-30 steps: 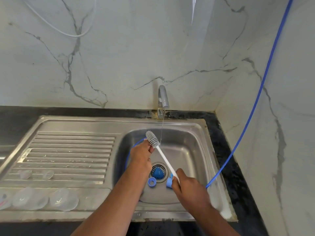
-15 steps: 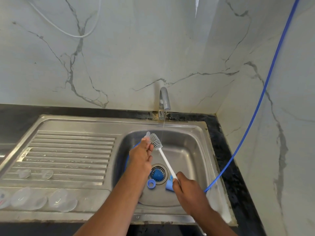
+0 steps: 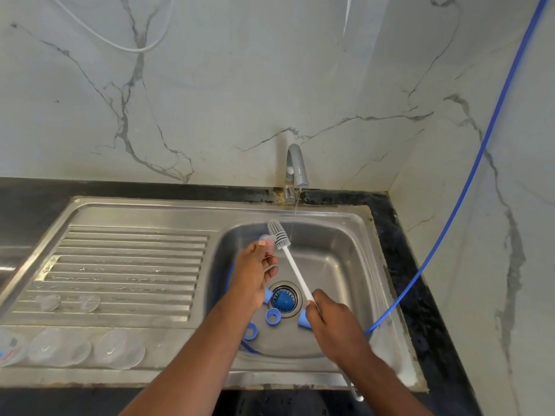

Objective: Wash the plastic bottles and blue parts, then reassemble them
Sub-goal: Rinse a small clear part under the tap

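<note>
My left hand [image 3: 252, 273] is raised over the sink basin [image 3: 336, 265] and pinches a small clear plastic piece [image 3: 268, 242] at its fingertips. My right hand [image 3: 333, 325] grips the white handle of a bottle brush [image 3: 289, 259], whose grey bristle head sits right beside the clear piece. Blue rings [image 3: 273, 317] and another blue ring [image 3: 250, 331] lie on the basin floor near the drain [image 3: 283, 298], which has a blue strainer. A blue part [image 3: 303, 321] shows under my right hand.
A thin stream runs from the tap [image 3: 295, 169] just right of the brush head. Clear plastic bottle pieces [image 3: 117, 352] and small clear caps [image 3: 88, 303] lie on the drainboard at left. A blue hose [image 3: 450, 214] runs from the wall into the basin.
Both hands lifted slightly toward the tap. The brush head moved from over my left fingers to the right of the clear piece, nearer the water stream.
</note>
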